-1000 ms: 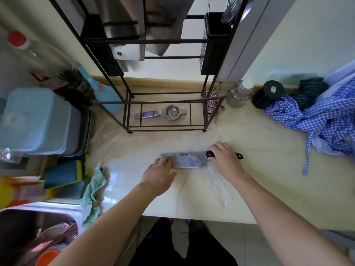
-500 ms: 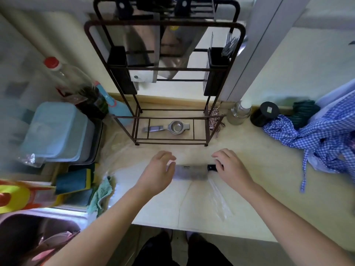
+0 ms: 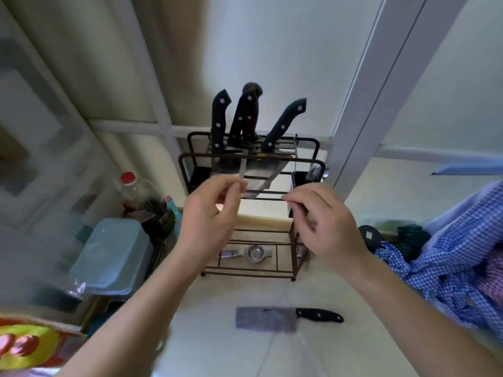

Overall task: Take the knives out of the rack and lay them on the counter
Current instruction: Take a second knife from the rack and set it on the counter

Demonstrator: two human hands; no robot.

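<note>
A dark wire rack (image 3: 307,160) stands at the back of the pale counter (image 3: 212,338). Three black-handled knives stick up from its top: a left one (image 3: 219,119), a middle one (image 3: 245,114) and a right one (image 3: 284,123). Their blades hang down inside the rack. A cleaver (image 3: 275,318) with a black handle lies flat on the counter, handle to the right. My left hand (image 3: 209,221) and my right hand (image 3: 324,224) are raised in front of the rack's middle, fingers loosely curled, holding nothing.
A metal strainer (image 3: 254,253) lies on the rack's bottom shelf. Blue lidded tubs (image 3: 114,254) and a red-capped bottle (image 3: 133,191) stand at the left. A blue checked cloth (image 3: 449,254) and a black jar lid (image 3: 368,235) lie at the right. A utensil cup (image 3: 304,176) hangs on the rack.
Both hands have let go of the cleaver, which now lies on the counter, and have risen toward the rack. The view has tilted up, showing the knife handles.
</note>
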